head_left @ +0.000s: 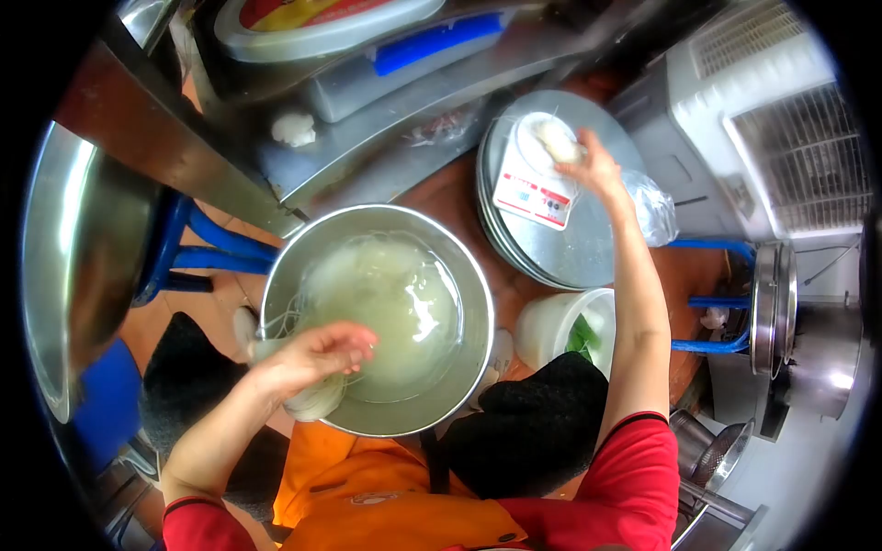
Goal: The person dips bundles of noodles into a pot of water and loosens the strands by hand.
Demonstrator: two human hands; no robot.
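Two hands are at work in two places. The right hand (588,163) is at the small scale (542,204), its fingers bent and partly open beside a white clump (554,140). The clump sits on the scale's round top. The fingers seem to touch it, but I cannot tell how tight they hold. The scale stands on a stack of round metal trays (602,257). The left hand (323,356) is over the near left rim of the big metal bowl (481,275). Its fingers are half curled, and I cannot tell if they have hold of anything. Pale strands (367,285) lie in the water in the bowl, and a bundle (317,400) lies across the rim, just under that hand.

To weigh well, I think the clump should sit in the middle, with no ends hanging off. All fingers should be off before reading the number, since a touch could change it. Wet strands are likely slippery, so a soft grip with all the fingers should work best.
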